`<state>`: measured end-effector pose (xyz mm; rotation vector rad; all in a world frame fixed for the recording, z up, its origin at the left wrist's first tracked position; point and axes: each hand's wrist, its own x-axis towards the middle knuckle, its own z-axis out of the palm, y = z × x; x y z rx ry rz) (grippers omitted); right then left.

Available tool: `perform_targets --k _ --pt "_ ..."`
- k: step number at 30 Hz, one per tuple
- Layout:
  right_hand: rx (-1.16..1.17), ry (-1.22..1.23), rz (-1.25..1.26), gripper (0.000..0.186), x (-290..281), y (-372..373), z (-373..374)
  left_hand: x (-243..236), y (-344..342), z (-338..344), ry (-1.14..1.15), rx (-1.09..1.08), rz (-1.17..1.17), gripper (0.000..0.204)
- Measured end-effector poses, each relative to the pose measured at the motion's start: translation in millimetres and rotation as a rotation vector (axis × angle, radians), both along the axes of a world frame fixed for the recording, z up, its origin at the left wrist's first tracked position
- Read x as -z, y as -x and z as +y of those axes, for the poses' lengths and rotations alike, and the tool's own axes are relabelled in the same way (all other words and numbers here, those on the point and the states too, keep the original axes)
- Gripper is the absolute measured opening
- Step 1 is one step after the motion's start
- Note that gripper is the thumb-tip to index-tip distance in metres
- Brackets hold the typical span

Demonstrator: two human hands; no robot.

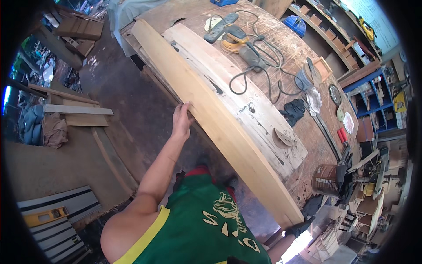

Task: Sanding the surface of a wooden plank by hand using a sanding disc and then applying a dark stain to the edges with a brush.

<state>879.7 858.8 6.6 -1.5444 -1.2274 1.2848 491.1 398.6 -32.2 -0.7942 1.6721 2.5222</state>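
A long, smooth yellowish wooden plank (224, 132) runs diagonally along the near edge of the workbench, from far left to near right. My left hand (180, 122) is closed on its near edge, left of the middle, fingertips at the top of that edge. At the plank's near right end is my right hand (296, 229), in a dark glove and closed against the end corner; most of its fingers are hidden. Beside the plank, on the bench, lies a wider, paler board (237, 94) with dark marks and a curved wooden offcut (282, 137).
A corded power sander (250, 56) and its looped cable rest on the workbench (281, 48). Farther right are a dark cloth (293, 111), a metal can (324, 179) and red-handled tools (342, 135). Boards and a yellow spirit level (46, 216) lie at left.
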Motion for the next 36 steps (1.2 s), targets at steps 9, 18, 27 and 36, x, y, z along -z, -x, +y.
perform_targets --k 9,18,27,36 --pt "-0.254 0.075 0.087 0.075 -86 103 -107 2 14 -18 -0.264 0.324 -0.072 0.058" --pt "-0.46 0.019 -0.031 0.071 2 93 -33 20 -6 -32 -0.194 0.325 -0.143 0.063" --pt "-0.424 -0.382 -0.699 0.071 89 -23 55 35 20 -67 -0.071 0.547 -0.162 0.054" --pt "-0.104 -0.682 -0.511 0.05 -89 17 132 54 -11 -82 -0.185 0.483 -0.117 0.085"
